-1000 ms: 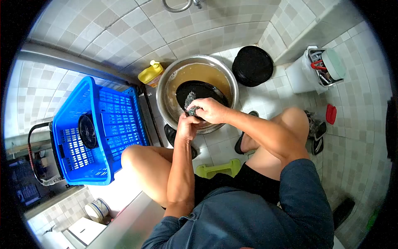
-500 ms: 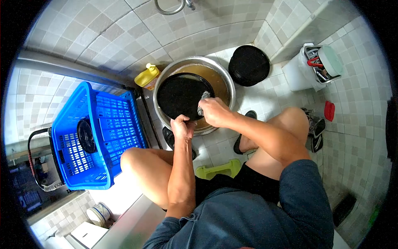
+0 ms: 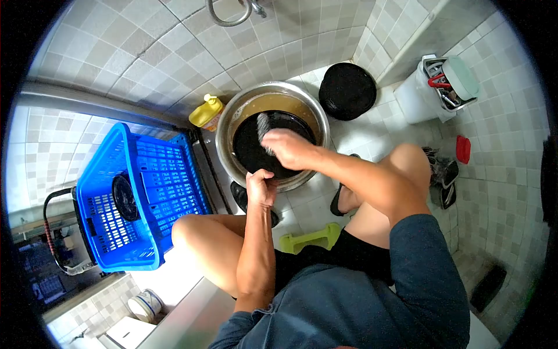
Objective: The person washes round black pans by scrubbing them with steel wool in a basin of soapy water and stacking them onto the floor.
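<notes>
A round black plate [image 3: 246, 141] is tilted inside a wide metal basin [image 3: 222, 129] of murky brown water. My left hand [image 3: 261, 188] grips the plate's near edge, at the front of the basin. In my right hand [image 3: 289, 150] is a grey steel wool scrubber [image 3: 263, 126], pressed against the plate's upper face and slightly blurred by motion. My right fingers and forearm hide part of the plate.
More round black plates [image 3: 347, 91] lie on the floor behind the basin. A yellow bottle [image 3: 206, 111] stands at its left. A blue crate [image 3: 174, 192] holds another black plate [image 3: 125, 198]. To the right are a white bucket [image 3: 411, 99] and, between my legs, a green stool [image 3: 311, 237].
The plate has shifted right and sunk lower into the basin. My right hand has moved the scrubber left across its face. My left hand has moved slightly down, still on the edge.
</notes>
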{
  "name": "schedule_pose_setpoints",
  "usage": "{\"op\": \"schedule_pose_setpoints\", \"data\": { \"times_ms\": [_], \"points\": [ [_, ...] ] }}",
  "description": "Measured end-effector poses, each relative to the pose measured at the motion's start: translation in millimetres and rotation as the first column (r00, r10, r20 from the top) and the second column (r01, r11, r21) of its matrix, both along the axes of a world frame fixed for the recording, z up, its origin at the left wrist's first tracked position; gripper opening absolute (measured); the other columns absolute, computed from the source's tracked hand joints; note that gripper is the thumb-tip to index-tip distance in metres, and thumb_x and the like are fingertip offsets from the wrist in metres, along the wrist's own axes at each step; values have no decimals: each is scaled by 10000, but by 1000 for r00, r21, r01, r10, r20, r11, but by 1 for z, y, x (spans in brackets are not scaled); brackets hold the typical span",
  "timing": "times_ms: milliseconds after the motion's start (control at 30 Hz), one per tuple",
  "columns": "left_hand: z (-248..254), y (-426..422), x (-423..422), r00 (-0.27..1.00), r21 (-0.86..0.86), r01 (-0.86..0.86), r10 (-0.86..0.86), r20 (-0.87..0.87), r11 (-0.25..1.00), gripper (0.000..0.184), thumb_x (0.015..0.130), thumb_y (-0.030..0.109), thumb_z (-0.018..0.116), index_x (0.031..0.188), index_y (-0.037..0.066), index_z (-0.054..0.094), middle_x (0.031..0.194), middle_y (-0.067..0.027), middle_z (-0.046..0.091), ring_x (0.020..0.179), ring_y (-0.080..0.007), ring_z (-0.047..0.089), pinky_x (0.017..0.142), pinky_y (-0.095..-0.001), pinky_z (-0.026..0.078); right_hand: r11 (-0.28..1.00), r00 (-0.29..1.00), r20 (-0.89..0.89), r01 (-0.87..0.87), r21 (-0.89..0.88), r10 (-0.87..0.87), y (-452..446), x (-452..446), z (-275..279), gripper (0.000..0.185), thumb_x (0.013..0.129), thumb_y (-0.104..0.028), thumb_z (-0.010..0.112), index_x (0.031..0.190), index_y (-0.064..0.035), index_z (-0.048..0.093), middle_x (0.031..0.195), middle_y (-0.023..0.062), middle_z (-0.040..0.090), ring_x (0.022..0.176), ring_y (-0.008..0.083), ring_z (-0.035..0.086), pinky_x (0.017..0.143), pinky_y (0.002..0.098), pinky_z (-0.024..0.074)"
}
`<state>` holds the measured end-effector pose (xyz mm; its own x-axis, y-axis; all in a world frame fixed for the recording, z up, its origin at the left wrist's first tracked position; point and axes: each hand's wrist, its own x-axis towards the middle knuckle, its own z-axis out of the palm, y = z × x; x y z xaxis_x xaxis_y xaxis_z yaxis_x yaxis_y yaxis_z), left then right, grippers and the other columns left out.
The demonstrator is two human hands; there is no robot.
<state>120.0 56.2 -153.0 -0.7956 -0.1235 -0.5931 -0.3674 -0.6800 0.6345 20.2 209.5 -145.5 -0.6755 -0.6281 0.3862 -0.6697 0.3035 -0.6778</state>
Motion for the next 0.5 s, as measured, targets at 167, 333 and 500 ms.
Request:
{"op": "schedule_pose_setpoints", "data": {
  "times_ms": [167,333,500],
  "points": [
    [-3,-5,-8,1000,-4,-30,30,2,1000,153,679,-15,555,804,74,553,720,-29,546,571,-221,561,491,-398,471,992,993,16,-119,41,118,9,22,20,283,787,8,560,1036,54,687,1099,215,670,1058,364,632,961,452,478],
    [1,-2,-12,997,-115,-71,70,-17,991,132,661,-16,558,721,77,487,744,-26,500,651,-232,541,577,-449,505,840,996,81,-12,542,-37,26,35,40,189,746,-49,591,868,51,696,931,227,678,889,394,672,861,508,518],
    [8,10,-13,995,14,20,-19,-94,1000,303,670,-83,526,928,53,608,816,-6,626,691,-169,609,583,-303,476,979,980,154,-145,141,123,8,28,33,365,861,-17,522,1204,59,620,1254,253,612,1205,385,572,1062,436,439]
  ]
}}
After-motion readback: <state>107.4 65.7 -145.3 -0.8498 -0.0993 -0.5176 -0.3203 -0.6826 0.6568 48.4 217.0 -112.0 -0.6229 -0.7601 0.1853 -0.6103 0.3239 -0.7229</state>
